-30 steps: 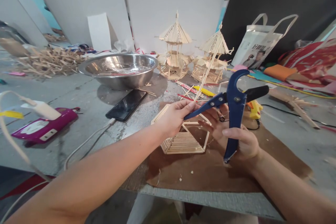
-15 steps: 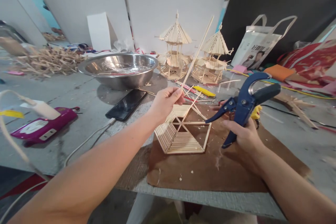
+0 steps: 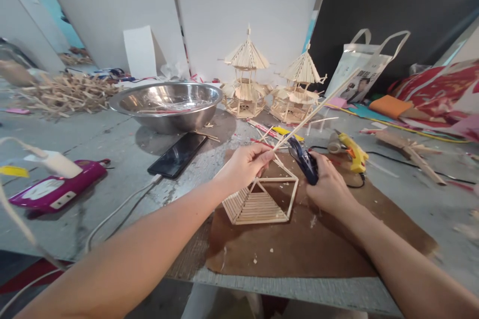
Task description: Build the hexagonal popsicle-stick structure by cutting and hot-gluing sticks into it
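Note:
My left hand point(image 3: 249, 165) pinches a long thin wooden stick point(image 3: 318, 107) near its lower end, and the stick slants up to the right. In my right hand point(image 3: 329, 184) is a dark blue pair of pruning shears point(image 3: 304, 159), its head close beside the stick just past my left fingers. Whether the blades touch the stick I cannot tell. Below my hands a hexagonal stick frame point(image 3: 262, 220) lies on a brown mat point(image 3: 269, 261). Some of its sections are filled with rows of sticks, and my left hand hides its far left part.
Two stick pagodas point(image 3: 247, 77) stand at the back. A steel basin point(image 3: 168, 122), a phone point(image 3: 178, 155) and a purple power strip point(image 3: 60, 187) are on the left. A yellow glue gun point(image 3: 356, 155) with a cord lies on the right. Loose sticks point(image 3: 67, 90) are heaped at the far left.
The stick has swung from steep to a lower slant toward the right. My right hand has turned the shears and brought them left, up to the stick. The glue gun now shows more fully.

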Action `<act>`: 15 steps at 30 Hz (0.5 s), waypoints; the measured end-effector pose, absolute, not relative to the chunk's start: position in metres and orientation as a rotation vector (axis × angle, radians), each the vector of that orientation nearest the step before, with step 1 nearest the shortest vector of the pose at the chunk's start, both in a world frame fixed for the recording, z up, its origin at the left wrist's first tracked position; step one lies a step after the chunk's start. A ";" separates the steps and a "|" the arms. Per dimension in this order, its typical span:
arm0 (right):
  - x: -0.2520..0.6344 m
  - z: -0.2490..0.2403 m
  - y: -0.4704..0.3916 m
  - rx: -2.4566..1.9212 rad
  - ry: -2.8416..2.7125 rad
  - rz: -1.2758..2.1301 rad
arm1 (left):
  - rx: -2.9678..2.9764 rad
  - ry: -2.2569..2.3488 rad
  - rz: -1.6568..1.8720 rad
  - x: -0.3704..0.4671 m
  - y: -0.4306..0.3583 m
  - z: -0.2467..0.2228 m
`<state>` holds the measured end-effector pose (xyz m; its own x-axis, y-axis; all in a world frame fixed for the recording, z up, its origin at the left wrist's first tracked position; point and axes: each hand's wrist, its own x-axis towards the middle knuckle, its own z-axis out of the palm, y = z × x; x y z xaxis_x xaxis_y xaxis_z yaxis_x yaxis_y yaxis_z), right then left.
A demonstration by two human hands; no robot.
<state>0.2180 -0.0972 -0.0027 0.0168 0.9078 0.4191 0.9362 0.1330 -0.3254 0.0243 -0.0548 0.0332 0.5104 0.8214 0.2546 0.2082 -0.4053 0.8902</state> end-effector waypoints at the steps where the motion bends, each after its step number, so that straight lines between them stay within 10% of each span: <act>1: 0.218 -0.002 -0.098 -1.758 -1.903 -0.064 | 1.906 0.854 0.890 0.024 -0.055 0.032; 15: 0.209 0.004 -0.105 -1.695 -2.124 -0.032 | 1.980 0.863 0.719 0.029 -0.060 0.028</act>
